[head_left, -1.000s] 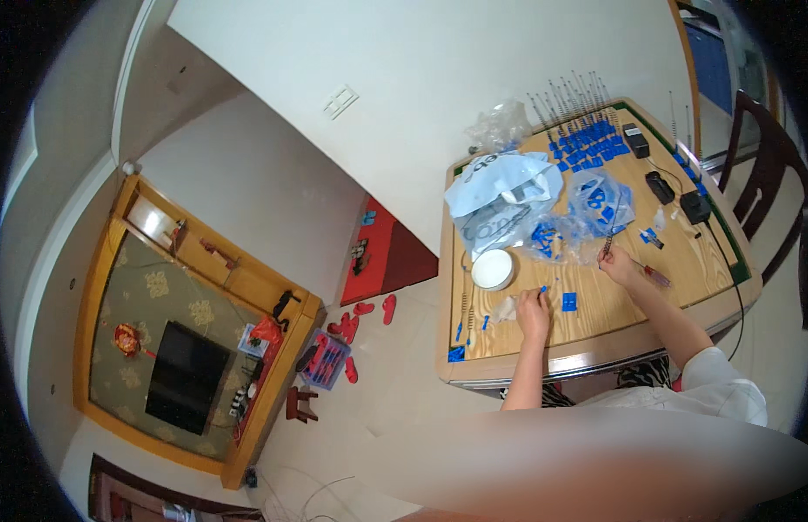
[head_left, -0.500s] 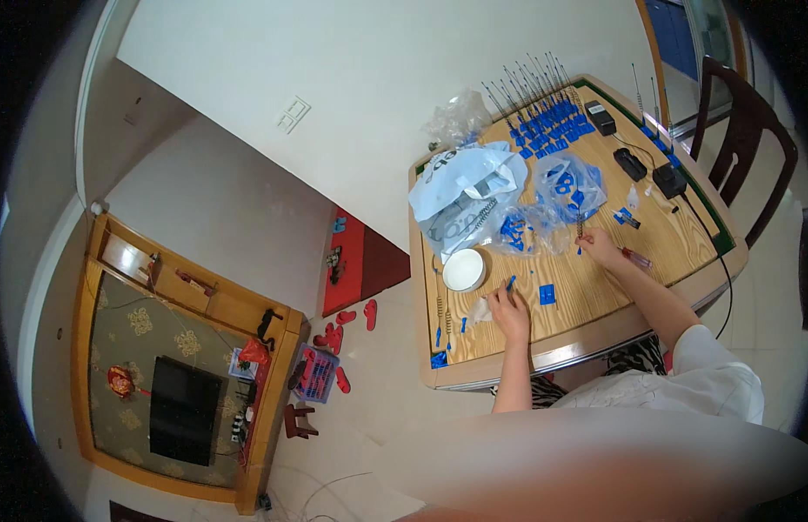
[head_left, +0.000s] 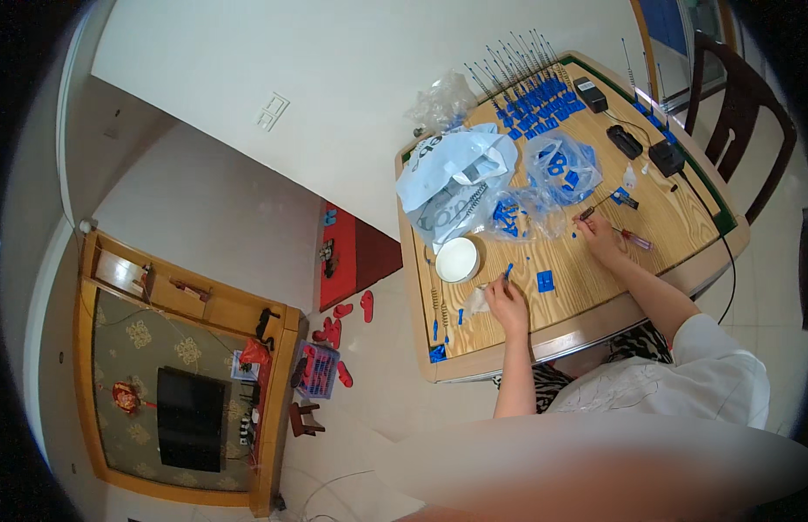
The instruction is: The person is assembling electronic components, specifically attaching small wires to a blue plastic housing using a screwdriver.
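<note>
1. The fingers of our left hand are pinching a small blue piece, holding it just above the wooden surface.
2. The fingers of our right hand are closing around a thin tool, its tip pointing toward the clear bag of blue parts.
3. We are seeing a white bowl resting just left of our left hand, and a screwdriver lying beside our right hand.

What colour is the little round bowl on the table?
The bowl is white, seen best in the head view, near the left hand.
</note>
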Tool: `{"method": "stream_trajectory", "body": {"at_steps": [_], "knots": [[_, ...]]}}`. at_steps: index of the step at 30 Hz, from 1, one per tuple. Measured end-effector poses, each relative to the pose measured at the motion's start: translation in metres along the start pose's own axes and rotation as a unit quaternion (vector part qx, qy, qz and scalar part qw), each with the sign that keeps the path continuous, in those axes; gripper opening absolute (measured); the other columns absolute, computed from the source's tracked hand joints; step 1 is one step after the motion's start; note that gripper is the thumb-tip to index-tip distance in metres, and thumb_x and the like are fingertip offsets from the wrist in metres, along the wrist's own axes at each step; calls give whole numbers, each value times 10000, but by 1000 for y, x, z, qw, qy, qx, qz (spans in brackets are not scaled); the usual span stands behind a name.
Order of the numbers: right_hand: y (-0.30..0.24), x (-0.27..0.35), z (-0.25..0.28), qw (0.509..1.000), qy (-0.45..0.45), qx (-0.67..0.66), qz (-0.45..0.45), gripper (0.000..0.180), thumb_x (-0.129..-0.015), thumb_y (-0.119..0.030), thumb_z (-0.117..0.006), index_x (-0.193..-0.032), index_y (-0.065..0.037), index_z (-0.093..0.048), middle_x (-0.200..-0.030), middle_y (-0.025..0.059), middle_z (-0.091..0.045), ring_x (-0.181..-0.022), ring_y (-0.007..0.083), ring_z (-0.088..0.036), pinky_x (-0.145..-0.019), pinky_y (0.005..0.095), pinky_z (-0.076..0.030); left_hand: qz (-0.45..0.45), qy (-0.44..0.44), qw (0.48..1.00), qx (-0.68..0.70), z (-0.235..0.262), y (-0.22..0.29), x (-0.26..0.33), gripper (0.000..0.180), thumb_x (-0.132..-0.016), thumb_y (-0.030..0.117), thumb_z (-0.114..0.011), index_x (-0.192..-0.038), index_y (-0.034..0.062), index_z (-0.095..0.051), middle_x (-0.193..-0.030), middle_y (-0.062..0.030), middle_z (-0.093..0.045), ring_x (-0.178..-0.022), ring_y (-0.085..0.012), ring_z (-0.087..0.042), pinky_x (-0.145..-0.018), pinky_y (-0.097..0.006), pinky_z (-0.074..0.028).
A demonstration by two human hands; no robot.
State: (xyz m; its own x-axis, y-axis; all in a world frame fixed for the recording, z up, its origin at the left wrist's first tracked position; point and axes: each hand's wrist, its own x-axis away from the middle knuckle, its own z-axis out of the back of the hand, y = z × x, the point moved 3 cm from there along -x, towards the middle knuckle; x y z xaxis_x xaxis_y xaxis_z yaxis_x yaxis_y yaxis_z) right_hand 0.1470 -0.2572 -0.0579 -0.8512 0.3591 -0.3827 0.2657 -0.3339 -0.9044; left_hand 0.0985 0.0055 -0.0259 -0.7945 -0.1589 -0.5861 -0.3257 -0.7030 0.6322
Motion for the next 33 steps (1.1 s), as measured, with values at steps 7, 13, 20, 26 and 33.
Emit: {"method": "stream_trajectory", "body": {"at_steps": [7,13,20,26,33], "knots": [[-2,-1,-1,997,11,-74,-34,107,-866,-68,-566,-934,8,-599,-811,54,-620,-714,119,-586,-654,254,-476,10,-6,1000,-5,-1,-2,-1,205,-810,34,-572,-1007,-13,-603,-926,-171,-543,-889,-341,-526,-782,-414,-428],[-1,-3,-4,995,8,-88,-46,128,-866,-85,-571,-941,16,-591,-797,53,-613,-730,113,-581,-668,256,-475,16,-9,1000,-7,-1,-7,-1,196,-799,29,-578,-988,-4,-615,-925,-164,-551,-893,-338,-530,-777,-414,-432],[-1,-2,-2,998,6,-60,-36,95,-863,-67,-568,-926,2,-586,-814,34,-596,-719,102,-570,-651,244,-475,9,-13,1000,-1,-2,-7,0,182,-804,25,-577,-976,-9,-625,-915,-156,-560,-891,-330,-536,-777,-406,-436],[-3,-2,-3,996,2,-72,-53,155,-873,-113,-567,-967,6,-598,-825,63,-633,-755,115,-590,-690,260,-475,-19,11,1000,-13,-1,-7,-1,164,-803,33,-575,-945,-19,-638,-878,-150,-545,-837,-304,-537,-749,-380,-441],[-21,2,5,999,-16,-36,-2,73,-852,-66,-571,-886,-2,-573,-769,54,-586,-712,116,-568,-648,263,-461,-18,-2,999,-29,-1,-6,-3,181,-803,48,-588,-971,-5,-629,-907,-151,-551,-887,-323,-512,-789,-404,-416]]}}
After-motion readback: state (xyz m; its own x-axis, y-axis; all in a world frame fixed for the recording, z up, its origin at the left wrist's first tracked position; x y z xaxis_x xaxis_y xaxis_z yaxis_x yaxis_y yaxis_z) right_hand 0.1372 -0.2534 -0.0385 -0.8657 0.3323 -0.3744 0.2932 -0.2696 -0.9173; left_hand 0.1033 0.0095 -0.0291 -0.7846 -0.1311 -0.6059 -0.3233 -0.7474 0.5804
